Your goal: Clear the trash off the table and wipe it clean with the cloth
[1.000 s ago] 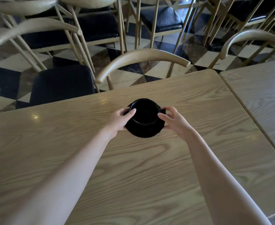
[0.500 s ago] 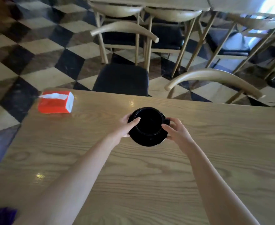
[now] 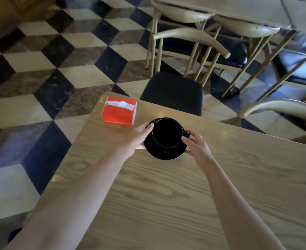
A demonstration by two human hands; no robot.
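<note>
Both hands, left hand (image 3: 139, 137) and right hand (image 3: 196, 145), clasp the round black saucer (image 3: 166, 152) carrying a black ceramic cup (image 3: 167, 132), seemingly just above the light wooden tabletop (image 3: 166, 195), right of an orange tissue box (image 3: 119, 112).

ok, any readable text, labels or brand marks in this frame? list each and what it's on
None readable.
Orange tissue box: no print visible on the faces shown.
Black saucer: a faint pale mark near its front rim, too small and blurred to read.
Black cup, table: no markings.
</note>
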